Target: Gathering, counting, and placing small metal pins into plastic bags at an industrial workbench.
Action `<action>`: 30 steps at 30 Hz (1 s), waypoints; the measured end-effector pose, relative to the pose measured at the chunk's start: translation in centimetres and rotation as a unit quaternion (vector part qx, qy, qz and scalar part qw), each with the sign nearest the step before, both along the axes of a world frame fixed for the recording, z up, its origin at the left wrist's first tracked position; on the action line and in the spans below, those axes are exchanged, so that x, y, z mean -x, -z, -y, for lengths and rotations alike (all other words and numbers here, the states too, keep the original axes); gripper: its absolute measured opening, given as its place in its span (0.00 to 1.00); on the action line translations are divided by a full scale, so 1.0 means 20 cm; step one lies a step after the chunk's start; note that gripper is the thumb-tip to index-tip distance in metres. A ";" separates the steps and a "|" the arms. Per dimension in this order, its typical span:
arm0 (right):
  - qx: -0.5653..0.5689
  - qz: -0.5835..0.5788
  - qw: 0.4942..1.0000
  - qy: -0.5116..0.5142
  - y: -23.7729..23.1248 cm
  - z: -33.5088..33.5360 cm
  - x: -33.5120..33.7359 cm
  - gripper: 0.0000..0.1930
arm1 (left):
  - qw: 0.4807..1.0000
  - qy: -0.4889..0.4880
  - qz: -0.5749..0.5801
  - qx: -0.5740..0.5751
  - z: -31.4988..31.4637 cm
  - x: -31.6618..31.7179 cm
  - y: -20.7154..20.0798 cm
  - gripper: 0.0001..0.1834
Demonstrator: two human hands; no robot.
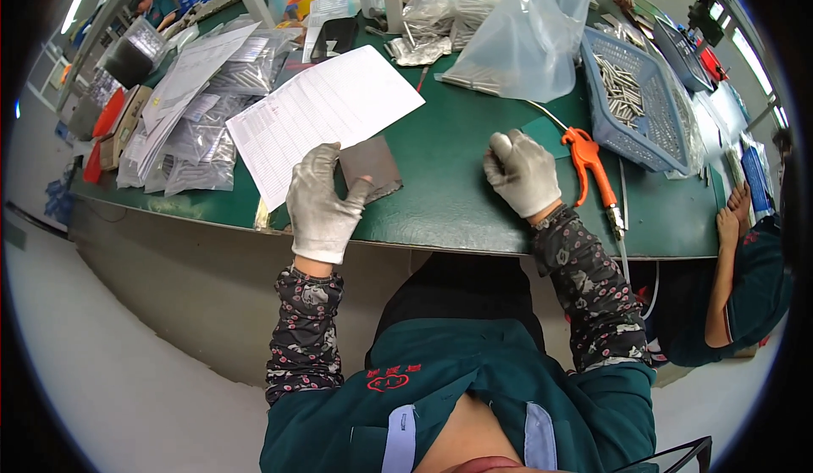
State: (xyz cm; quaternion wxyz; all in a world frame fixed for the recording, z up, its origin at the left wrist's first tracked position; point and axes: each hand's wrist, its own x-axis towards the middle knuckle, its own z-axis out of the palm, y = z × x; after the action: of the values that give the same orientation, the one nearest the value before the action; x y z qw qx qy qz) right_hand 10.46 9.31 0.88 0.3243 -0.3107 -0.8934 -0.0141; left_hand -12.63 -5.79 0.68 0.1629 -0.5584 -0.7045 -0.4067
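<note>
Plainly, the left hand [322, 200], in a pale glove, was held with its grip spread wide, the thumb parted from the fingers and its tip seen over a dark grey-brown square sheet [379, 164]. The sheet was laid on the green counter [440, 219], at the edge of a printed paper form [326, 105]. The right hand [522, 174], also gloved, was held with fingers curled; whether anything was pinched in its grip could not be told. Nearby, an orange air gun [584, 151] was placed, and metal pins [622, 92] were gathered in a blue basket [627, 144].
</note>
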 end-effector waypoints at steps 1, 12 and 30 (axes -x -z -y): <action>-0.011 0.005 1.000 -0.009 0.00 0.00 0.00 0.06 | 0.992 -0.019 -0.106 0.064 0.01 0.01 -0.02 0.39; -0.029 -0.022 0.994 -0.098 -0.03 0.03 -0.02 0.06 | 0.942 -0.011 -0.104 0.318 -0.09 -0.14 -0.12 0.53; -0.016 0.054 0.961 -0.269 -0.13 0.10 0.18 0.10 | 0.946 0.266 0.100 0.157 -0.22 -0.28 0.08 0.69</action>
State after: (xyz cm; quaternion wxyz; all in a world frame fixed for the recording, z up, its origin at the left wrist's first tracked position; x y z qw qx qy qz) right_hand 6.92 7.23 3.46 0.2720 -0.0523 -0.9599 0.0429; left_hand -7.03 -1.29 -0.86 -0.1128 -0.7004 -0.5980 -0.3730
